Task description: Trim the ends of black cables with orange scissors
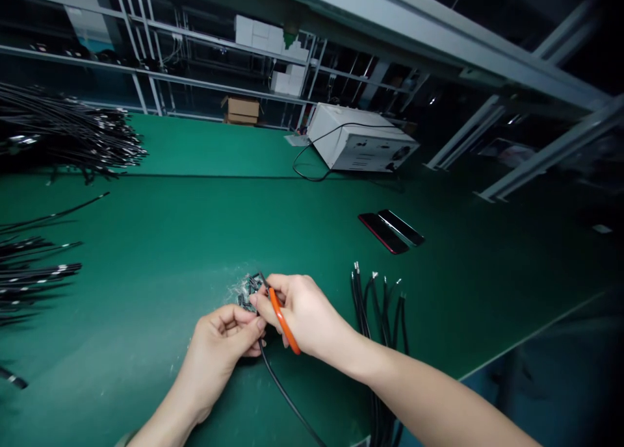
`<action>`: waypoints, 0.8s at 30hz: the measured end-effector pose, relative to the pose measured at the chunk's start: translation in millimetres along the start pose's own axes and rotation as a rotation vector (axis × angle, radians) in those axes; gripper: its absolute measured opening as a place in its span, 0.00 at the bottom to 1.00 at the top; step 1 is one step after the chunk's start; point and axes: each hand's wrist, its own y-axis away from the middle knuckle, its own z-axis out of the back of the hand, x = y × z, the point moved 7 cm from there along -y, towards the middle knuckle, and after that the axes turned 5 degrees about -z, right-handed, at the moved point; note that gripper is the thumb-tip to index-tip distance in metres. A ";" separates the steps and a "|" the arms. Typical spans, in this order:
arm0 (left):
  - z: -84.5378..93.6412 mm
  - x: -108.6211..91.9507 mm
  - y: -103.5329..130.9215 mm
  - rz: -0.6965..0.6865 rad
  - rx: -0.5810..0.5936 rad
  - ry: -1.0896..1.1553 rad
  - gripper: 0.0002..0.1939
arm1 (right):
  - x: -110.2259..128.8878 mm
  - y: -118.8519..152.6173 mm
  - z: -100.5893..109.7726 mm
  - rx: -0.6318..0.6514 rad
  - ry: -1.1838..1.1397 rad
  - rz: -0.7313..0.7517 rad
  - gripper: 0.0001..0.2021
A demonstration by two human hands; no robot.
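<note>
Near the front middle of the green table, my left hand (221, 346) pinches a black cable (285, 395) close to its end. The rest of that cable trails down toward the lower right. Close against it, my right hand (297, 310) is closed around a tool with orange handles (284, 323), perhaps cutters or pliers; its jaws are mostly hidden by the fingers. Its fingertips meet the cable end just above my left thumb. Behind the fingers lies a small pile of black offcuts and pale strands (246, 291).
Stripped black cables (385, 310) lie beside my right forearm. More cable bundles (73, 132) lie at the left. Two phone-like dark slabs (390, 231) rest right of centre. A white metal box (358, 138) with a cord stands at the back, before shelving (219, 86).
</note>
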 end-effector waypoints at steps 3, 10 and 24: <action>1.3 -0.4 -0.7 -0.007 -0.004 0.012 0.26 | 1.9 1.5 -0.3 0.060 -0.085 -0.011 0.14; 0.0 1.3 0.4 0.008 0.054 0.114 0.22 | 1.9 3.6 -3.4 0.231 -0.509 -0.131 0.10; -3.0 1.9 -2.0 -0.001 0.016 0.158 0.25 | -8.4 -5.5 -6.2 0.295 -0.429 -0.113 0.10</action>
